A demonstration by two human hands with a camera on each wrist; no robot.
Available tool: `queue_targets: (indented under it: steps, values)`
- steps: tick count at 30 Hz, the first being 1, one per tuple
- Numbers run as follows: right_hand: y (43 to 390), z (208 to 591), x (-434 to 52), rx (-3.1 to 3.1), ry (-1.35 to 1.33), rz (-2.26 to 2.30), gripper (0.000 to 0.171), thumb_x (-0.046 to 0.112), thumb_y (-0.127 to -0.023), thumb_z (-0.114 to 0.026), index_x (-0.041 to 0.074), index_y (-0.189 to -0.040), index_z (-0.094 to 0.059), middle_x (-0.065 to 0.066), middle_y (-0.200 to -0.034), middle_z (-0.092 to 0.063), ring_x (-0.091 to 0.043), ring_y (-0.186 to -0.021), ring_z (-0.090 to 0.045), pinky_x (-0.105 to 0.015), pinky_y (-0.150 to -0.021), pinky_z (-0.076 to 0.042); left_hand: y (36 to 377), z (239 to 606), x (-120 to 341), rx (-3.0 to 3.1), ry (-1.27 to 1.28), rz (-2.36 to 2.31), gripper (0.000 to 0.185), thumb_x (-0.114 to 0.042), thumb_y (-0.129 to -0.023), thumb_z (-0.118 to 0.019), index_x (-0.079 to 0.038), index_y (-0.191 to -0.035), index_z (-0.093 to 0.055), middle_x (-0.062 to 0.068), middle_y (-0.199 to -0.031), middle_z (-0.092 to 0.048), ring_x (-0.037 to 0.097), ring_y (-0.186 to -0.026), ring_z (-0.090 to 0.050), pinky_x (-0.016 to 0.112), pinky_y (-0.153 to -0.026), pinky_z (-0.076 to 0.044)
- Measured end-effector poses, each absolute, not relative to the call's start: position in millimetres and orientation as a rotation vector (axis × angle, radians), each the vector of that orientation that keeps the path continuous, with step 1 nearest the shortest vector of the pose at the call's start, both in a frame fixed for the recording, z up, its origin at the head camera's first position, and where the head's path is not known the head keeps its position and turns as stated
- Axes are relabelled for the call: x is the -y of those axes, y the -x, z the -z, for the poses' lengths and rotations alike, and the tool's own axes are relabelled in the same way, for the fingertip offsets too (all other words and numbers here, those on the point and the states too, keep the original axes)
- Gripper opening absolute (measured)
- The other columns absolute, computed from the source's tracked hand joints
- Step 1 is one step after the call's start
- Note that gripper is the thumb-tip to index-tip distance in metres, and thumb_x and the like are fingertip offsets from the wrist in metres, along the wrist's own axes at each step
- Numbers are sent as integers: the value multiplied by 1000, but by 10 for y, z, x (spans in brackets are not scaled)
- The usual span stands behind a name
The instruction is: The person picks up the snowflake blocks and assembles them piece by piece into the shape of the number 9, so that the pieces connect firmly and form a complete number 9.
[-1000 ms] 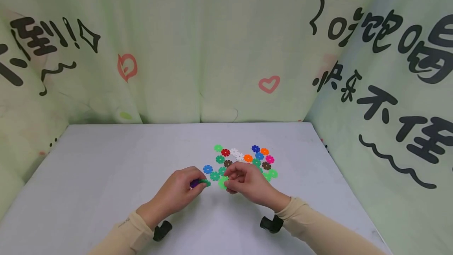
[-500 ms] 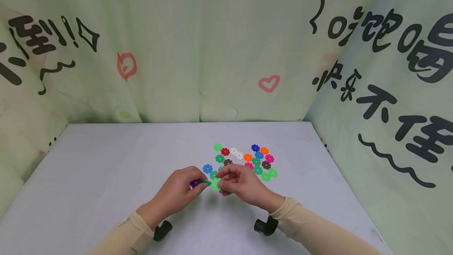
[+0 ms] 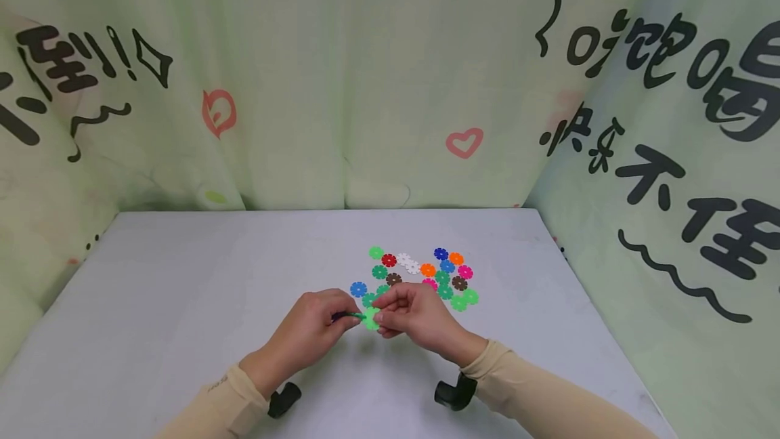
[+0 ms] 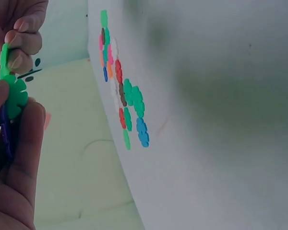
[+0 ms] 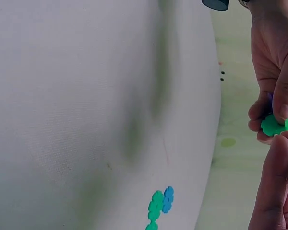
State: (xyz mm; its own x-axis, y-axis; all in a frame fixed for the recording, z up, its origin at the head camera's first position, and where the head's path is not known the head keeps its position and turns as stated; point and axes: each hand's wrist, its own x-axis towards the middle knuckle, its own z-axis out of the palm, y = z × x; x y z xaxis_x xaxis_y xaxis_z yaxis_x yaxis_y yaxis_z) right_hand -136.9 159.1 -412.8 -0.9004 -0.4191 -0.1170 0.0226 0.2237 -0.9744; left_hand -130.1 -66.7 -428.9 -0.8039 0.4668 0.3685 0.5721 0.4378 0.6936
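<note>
My left hand (image 3: 305,330) pinches a green notched snowflake disc (image 4: 17,97), with a purple snowflake disc (image 4: 6,136) joined to it and partly covered by the fingers. Between thumb and fingers, my right hand (image 3: 423,320) holds a light green snowflake disc (image 3: 370,320). Its edge meets the edge of the green one, at an angle to it; how deep the slots engage is too small to tell. Both hands are raised just above the table, in front of the loose discs.
Loose snowflake discs in several colours lie flat on the white table (image 3: 201,303) beyond the hands, among them a blue disc (image 3: 358,289), a red disc (image 3: 388,260) and an orange disc (image 3: 456,259). A printed curtain (image 3: 292,87) surrounds the table's back and sides.
My right hand has moved left, bringing the light green disc against the green disc. My left hand stays nearly in place and has turned slightly, showing less of the purple disc.
</note>
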Motion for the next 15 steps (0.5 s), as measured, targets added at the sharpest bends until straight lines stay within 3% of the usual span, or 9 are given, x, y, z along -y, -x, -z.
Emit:
queue_targets:
  steps: [9, 15]
  values:
    - [1377, 4075, -1577, -2147, 368, 1714, 17, 0, -89, -73, -8, -103, -68, -14, -86, -71, -26, -75, -72, -38, -72, -59, 1318, 4290, 662, 2496, 965, 1236, 14, -1, -82, -80, -14, -87, -77, -9, -89, -71, 5, -81, -64, 25, -71, -54]
    - [1380, 4075, -1562, -2176, 335, 1709, 17, 0, -88, -74, -8, -102, -68, -13, -84, -71, -31, -76, -72, -38, -71, -59, 1313, 4292, 633, 2509, 949, 1232, 12, -3, -83, -80, -14, -87, -77, -9, -87, -71, 4, -79, -65, 24, -70, -54]
